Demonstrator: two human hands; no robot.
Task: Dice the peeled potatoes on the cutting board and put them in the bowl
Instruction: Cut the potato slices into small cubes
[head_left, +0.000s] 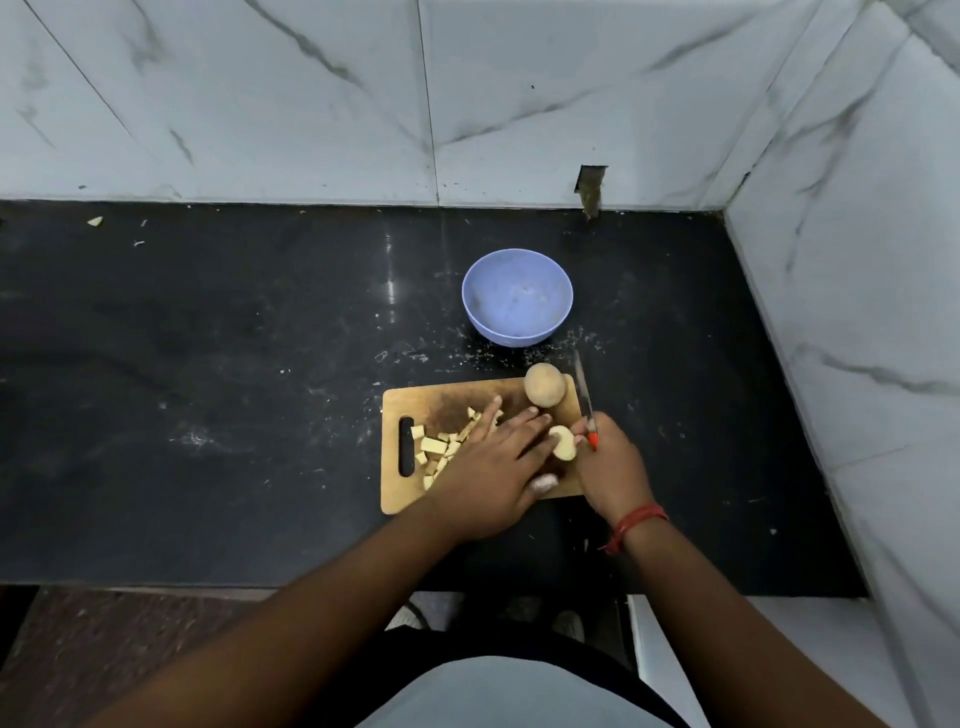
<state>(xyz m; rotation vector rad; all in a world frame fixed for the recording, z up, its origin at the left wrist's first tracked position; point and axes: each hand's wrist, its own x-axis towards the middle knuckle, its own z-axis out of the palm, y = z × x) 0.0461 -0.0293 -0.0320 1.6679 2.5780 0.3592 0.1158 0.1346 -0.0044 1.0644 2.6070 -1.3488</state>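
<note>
— any words or numbers to read here?
— none. the bowl (517, 297), the cutting board (415, 402) and the knife (585, 399) show no label, brand or print that can be made out.

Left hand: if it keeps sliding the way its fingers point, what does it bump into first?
Probably the whole potato at the cutting board's far right corner. The left hand points up-right toward it, past the potato cubes; depth is unclear.
</note>
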